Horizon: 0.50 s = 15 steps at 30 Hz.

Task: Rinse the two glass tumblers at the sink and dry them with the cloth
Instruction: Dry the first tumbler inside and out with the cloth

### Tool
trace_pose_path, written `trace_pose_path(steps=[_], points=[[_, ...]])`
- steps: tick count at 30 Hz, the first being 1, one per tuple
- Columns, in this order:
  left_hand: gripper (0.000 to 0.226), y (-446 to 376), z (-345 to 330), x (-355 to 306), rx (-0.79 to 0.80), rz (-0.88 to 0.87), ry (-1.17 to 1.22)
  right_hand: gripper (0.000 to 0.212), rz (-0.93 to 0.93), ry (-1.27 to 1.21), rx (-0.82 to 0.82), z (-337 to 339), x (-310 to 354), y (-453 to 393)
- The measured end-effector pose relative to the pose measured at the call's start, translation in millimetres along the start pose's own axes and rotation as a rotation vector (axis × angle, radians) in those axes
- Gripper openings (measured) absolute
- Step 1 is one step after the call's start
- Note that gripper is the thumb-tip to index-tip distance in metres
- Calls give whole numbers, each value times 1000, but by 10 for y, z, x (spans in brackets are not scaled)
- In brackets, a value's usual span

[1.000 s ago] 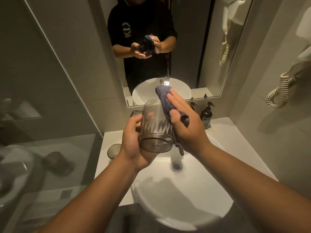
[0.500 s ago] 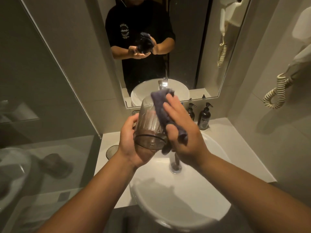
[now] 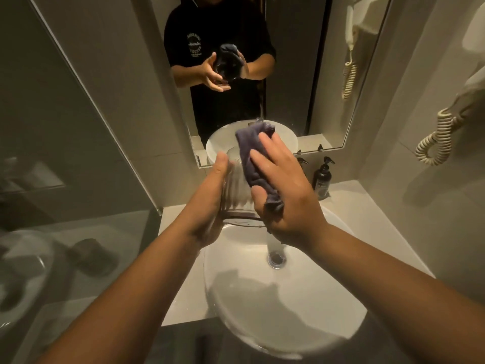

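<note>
Tumbler [image 3: 237, 198], a ribbed glass, is held above the sink [image 3: 262, 298], its base toward the camera and its mouth tilted away toward the mirror [image 3: 328, 74]. Left hand [image 3: 210, 200] cups its left wall, thumb straight along the glass, the other fingers hidden behind it. Right hand [image 3: 283, 195] presses the grey cloth [image 3: 252, 158] against the right wall, fingers [image 3: 262, 151] nearly straight over the fabric and the thumb pinning a fold near the base. Risk, as a judgement: the glass may be wet, and it is braced more by opposed palms than by a closed grasp; a hard wiping stroke could push it out of the left palm and drop it into the basin. Second tumbler is not visible.
</note>
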<state>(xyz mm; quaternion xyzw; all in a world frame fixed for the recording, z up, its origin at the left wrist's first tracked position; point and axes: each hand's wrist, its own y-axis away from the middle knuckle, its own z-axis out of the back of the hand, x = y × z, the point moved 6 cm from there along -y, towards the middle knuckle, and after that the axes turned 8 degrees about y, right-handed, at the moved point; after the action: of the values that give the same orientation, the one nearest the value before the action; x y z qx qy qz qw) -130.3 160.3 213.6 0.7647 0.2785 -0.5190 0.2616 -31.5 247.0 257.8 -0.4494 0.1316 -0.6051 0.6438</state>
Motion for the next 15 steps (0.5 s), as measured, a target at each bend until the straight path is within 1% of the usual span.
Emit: trace_pose_path(steps=[1,3,8,11,14,15], points=[[63,-16,-12,29,25,14,33,50,62,40,18,-7,50,-22],[58,-38,-25,56,9,-7,142,49,127,69,35,-7,118,-76],[65,-26,-43,69,9,90,585,43,215,-10,37,4,257,-57],[68,-18,-22,79,21,136,626,43,271,-11,20,-3,329,91],[46,51,-105,95,39,135,582,43,230,-55,-22,14,265,77],[58,63,-109,111,9,128,566,45,188,-81,-32,21,217,47]])
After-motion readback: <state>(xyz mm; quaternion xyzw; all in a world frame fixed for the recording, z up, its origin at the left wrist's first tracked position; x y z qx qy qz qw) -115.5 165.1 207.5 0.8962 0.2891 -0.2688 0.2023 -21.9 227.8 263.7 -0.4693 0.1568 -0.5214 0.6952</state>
